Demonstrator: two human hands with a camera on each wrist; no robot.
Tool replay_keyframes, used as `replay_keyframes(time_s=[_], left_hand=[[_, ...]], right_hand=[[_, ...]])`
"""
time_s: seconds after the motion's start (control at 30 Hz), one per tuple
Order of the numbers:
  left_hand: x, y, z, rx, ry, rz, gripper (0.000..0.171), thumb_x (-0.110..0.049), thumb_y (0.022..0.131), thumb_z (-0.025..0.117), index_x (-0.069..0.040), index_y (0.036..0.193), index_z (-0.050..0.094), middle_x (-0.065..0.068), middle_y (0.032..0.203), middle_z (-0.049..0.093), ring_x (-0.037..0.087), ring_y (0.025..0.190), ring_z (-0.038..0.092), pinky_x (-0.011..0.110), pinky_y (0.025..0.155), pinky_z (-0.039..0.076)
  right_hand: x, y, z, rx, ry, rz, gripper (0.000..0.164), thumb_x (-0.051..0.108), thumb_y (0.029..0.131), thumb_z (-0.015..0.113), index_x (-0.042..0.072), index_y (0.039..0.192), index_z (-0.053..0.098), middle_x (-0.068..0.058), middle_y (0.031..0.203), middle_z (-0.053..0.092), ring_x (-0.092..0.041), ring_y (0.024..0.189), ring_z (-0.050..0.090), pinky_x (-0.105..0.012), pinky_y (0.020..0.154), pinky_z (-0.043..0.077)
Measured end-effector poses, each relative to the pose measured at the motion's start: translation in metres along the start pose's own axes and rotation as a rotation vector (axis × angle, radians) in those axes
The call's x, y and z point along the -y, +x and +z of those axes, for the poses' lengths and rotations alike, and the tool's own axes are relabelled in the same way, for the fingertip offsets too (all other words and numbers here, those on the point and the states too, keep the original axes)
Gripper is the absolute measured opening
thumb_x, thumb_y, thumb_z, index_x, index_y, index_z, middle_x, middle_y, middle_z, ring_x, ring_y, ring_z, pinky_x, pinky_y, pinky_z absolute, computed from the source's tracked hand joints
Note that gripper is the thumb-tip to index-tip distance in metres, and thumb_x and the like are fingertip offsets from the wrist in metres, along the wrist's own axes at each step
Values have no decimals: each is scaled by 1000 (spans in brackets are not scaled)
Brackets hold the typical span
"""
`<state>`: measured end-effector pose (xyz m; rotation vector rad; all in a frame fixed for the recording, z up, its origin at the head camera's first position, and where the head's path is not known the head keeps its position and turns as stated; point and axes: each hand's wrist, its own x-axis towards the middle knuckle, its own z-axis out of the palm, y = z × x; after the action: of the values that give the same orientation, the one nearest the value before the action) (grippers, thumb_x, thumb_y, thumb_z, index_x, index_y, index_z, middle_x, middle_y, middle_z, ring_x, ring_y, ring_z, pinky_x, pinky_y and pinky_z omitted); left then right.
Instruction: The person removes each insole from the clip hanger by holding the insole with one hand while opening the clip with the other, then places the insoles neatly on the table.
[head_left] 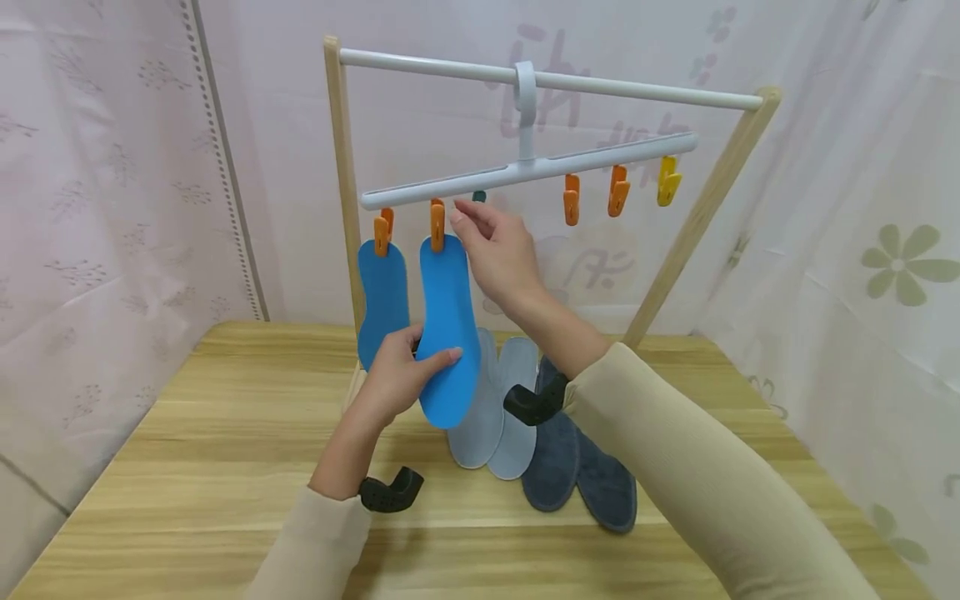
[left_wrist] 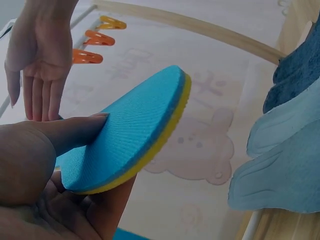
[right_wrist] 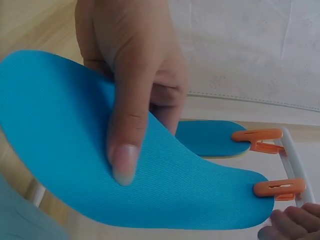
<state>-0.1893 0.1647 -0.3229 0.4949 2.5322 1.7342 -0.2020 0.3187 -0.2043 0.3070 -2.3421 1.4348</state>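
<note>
My left hand [head_left: 393,371] grips a bright blue insole [head_left: 447,333], thumb on its face and fingers behind; the left wrist view shows its yellow underside. An orange clip [head_left: 438,225] bites the insole's upper end, under the white hanger [head_left: 525,171]. Just right of that clip is my right hand [head_left: 501,254], fingers loosely bent, with nothing visible in them. A dark green clip [head_left: 479,197] shows partly behind it. To the left, a second blue insole [head_left: 383,300] hangs from another orange clip [head_left: 383,233].
The hanger hooks over a white rod [head_left: 637,87] on a wooden frame [head_left: 701,225]. Two orange clips [head_left: 572,200] and a yellow clip [head_left: 668,182] hang at its raised right side. Light grey insoles [head_left: 513,433] and dark grey insoles [head_left: 551,475] lie on the wooden table [head_left: 187,467].
</note>
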Motion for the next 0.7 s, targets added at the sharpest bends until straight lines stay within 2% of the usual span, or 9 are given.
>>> replay_keyframes(time_s=[0.2, 0.37, 0.57, 0.7], left_hand=[[1, 1, 2, 1, 9, 12, 50, -30, 95, 72, -3, 136, 59, 17, 128, 68, 35, 114, 70, 53, 96, 58], [1, 0, 1, 6, 16, 10, 52, -30, 95, 72, -4, 137, 58, 16, 130, 68, 35, 116, 69, 54, 98, 57], [0, -1, 0, 13, 20, 12, 53, -29, 96, 72, -3, 139, 56, 17, 133, 66, 37, 119, 68, 54, 99, 56], [-2, -1, 0, 10, 22, 1, 54, -29, 96, 71, -3, 140, 56, 17, 133, 66, 38, 119, 67, 55, 99, 56]], right_hand=[[4, 9, 5, 64, -95, 72, 56, 42, 106, 50, 18, 156, 42, -2, 152, 55, -19, 142, 51, -38, 112, 48], [5, 16, 11, 89, -119, 92, 58, 40, 107, 47, 15, 158, 36, -4, 154, 52, -21, 144, 49, -40, 115, 46], [6, 22, 17, 91, -151, 74, 53, 37, 109, 44, 17, 157, 39, -6, 150, 56, -23, 142, 51, -45, 115, 46], [6, 25, 18, 91, -160, 70, 48, 37, 109, 43, 18, 153, 46, -7, 141, 62, -23, 129, 57, -42, 107, 51]])
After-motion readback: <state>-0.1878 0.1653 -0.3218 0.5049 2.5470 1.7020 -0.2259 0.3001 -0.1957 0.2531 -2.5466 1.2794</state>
